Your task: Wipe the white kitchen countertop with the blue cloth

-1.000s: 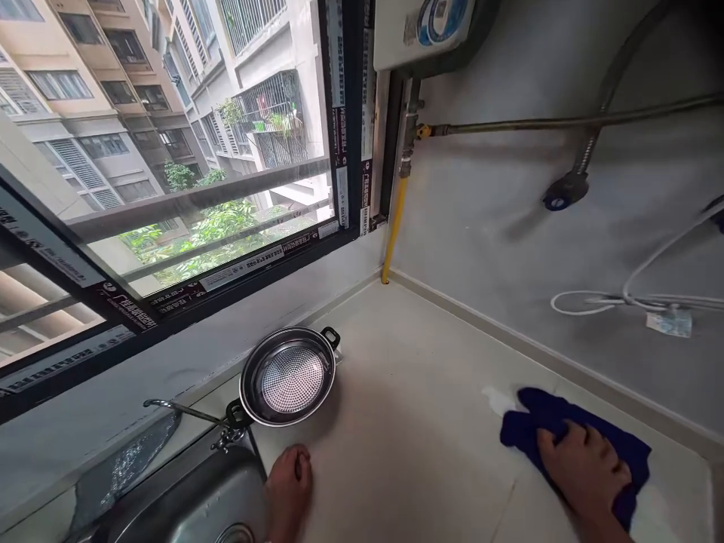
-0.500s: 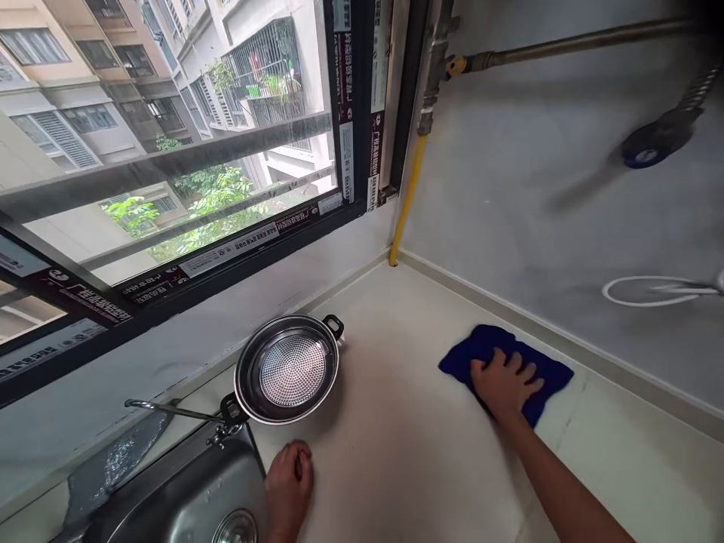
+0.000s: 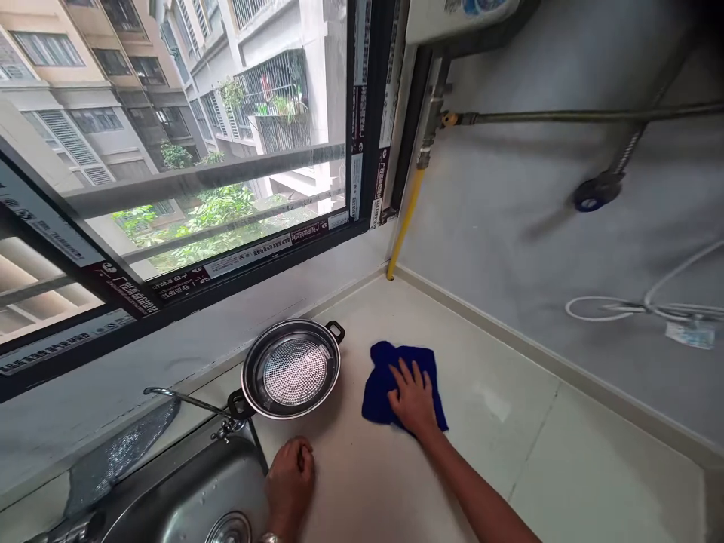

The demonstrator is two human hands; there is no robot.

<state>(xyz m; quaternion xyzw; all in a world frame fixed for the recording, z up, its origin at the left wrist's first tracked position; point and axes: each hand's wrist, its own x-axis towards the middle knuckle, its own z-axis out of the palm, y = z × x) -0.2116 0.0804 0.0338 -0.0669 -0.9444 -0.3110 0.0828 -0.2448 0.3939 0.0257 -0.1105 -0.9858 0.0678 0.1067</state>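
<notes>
My right hand (image 3: 412, 396) lies flat, fingers spread, on a dark blue cloth (image 3: 381, 381) pressed to the pale countertop (image 3: 509, 467). The cloth sits just right of a round steel pan (image 3: 291, 369) with black handles and a dimpled bottom. My left hand (image 3: 289, 483) rests curled on the counter at the edge of the steel sink (image 3: 186, 498), below the pan, with nothing visible in it.
A thin faucet (image 3: 181, 400) stands behind the sink under a large window (image 3: 170, 151). A yellow gas pipe (image 3: 404, 226) rises in the corner. On the grey wall to the right are a metal hose, a blue valve (image 3: 591, 194) and white cable (image 3: 639, 302).
My right hand has slid the blue cloth leftward across the counter, from the far right near the wall to beside the pan. My left hand has stayed by the sink.
</notes>
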